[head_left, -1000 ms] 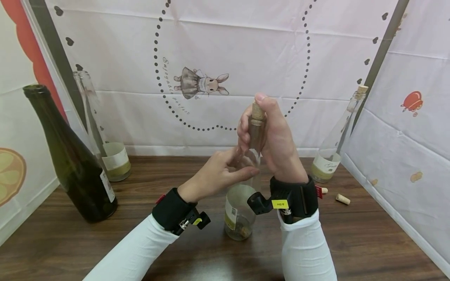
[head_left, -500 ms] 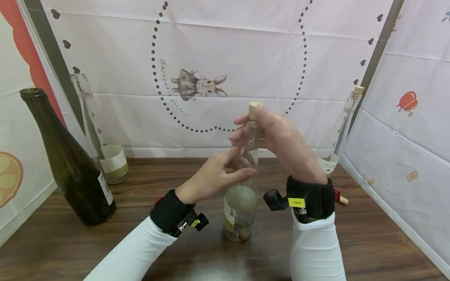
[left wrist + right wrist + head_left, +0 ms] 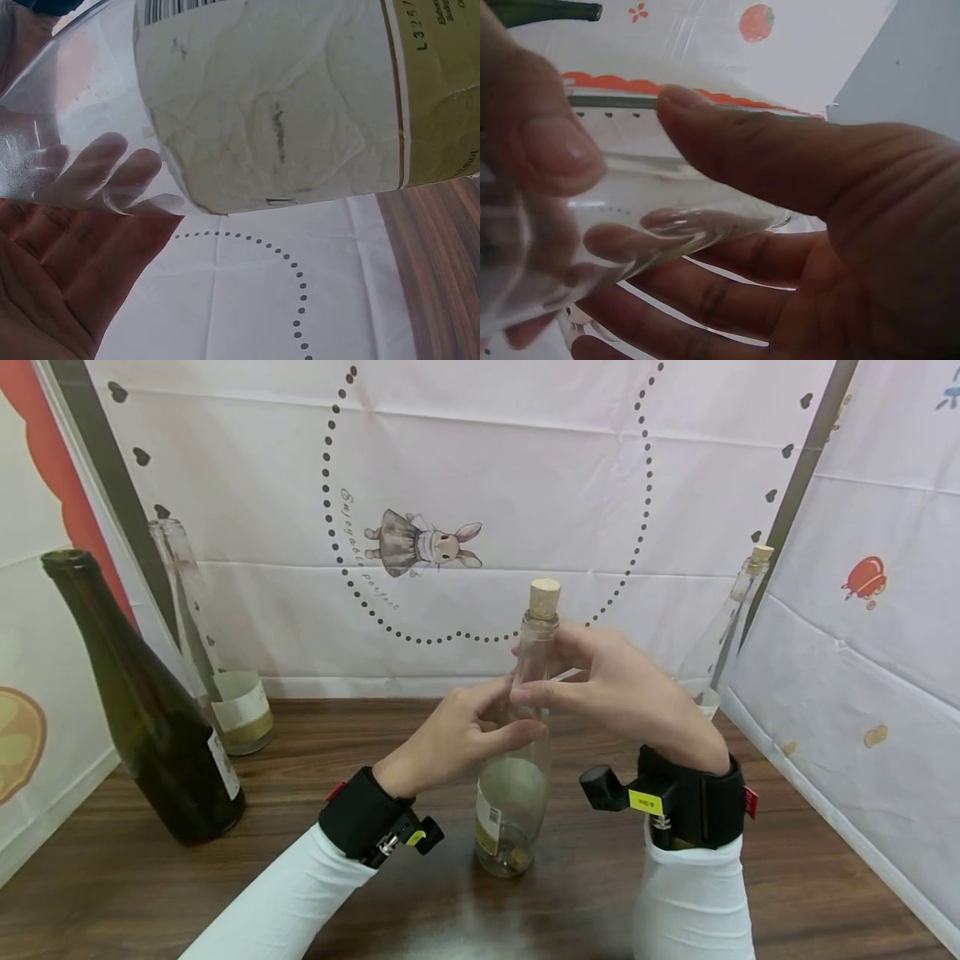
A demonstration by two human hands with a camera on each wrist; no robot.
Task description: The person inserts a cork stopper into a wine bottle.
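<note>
A clear glass bottle (image 3: 504, 793) stands upright on the table in the head view, a cork (image 3: 545, 599) sticking up from its mouth. Around the bottle's shoulder, my left hand (image 3: 461, 735) holds with thumb in front and fingers behind. Higher up, my right hand (image 3: 615, 685) grips the neck below the cork. The left wrist view shows the bottle's worn paper label (image 3: 277, 105) and fingers seen through the glass. In the right wrist view, the right thumb (image 3: 742, 146) lies along the glass, its fingers on the far side. A small brown piece (image 3: 517, 858) lies inside the bottle's base.
At left stand a dark green bottle (image 3: 150, 718) and a clear bottle (image 3: 243, 714) without a cork. Another clear, corked bottle (image 3: 738, 597) stands at the back right, partly behind my right arm. White printed cloth walls (image 3: 450, 443) enclose the wooden table (image 3: 360, 893).
My right hand has left the cork and moved down to the neck, its forearm shifting right. The cork is now uncovered. My left hand keeps its hold.
</note>
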